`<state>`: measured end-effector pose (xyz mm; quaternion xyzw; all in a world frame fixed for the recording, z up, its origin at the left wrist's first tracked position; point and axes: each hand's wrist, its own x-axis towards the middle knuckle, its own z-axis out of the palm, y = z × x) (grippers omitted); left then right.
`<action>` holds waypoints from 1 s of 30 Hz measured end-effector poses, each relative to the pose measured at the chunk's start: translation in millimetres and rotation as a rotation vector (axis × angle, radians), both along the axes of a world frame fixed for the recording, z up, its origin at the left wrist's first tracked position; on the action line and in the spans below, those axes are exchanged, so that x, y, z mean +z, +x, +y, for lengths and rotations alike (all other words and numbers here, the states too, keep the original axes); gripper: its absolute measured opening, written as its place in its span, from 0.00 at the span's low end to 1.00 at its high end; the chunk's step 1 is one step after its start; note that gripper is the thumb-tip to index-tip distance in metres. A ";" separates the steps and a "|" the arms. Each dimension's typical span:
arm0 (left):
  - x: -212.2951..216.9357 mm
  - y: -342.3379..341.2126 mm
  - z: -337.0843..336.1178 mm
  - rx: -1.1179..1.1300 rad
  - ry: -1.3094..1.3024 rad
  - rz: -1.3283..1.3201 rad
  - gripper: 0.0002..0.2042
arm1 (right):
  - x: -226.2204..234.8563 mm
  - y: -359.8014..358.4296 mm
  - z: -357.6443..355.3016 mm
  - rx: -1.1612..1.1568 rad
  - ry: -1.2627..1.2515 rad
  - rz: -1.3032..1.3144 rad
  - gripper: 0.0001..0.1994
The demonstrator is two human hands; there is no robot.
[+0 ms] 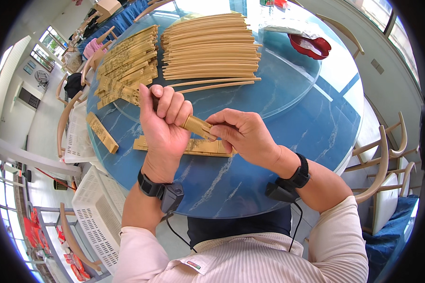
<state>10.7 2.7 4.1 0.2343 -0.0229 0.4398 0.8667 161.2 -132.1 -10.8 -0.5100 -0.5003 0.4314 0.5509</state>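
Observation:
My left hand (167, 118) is wrapped round a narrow gold carton (197, 126), most of which its fingers hide. At the carton's near right end, notched flaps show, and the thumb and fingers of my right hand (243, 134) pinch them. Just beneath both hands, a few flat gold cartons (208, 147) lie stacked on the blue table. A single gold carton (102, 133) rests apart at the left edge. Farther off is a heap of flattened, printed gold cartons (130, 61), beside a large pile of long thin tan sticks (210, 47).
The round blue marble-patterned table (288, 132) carries a glass turntable (281, 94). A red dish (311, 47) with white plastic stands at the far right. White plastic baskets (97, 212) are at the left, and wooden chairs (378, 165) surround the table.

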 end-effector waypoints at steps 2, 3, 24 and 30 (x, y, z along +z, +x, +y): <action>-1.4 0.9 -2.2 -0.013 0.009 0.005 0.22 | -1.5 -1.3 -1.2 0.001 -0.015 -0.034 0.08; -1.6 0.9 -1.7 -0.016 0.009 0.004 0.22 | -1.8 -2.0 -1.7 0.002 -0.022 -0.051 0.08; -13.7 9.3 -5.3 -0.028 0.069 0.118 0.23 | -1.5 0.0 -1.9 0.022 -0.043 -0.007 0.06; -10.2 15.6 -5.7 0.107 0.310 0.553 0.13 | 17.6 8.7 -0.8 -0.066 -0.111 0.101 0.08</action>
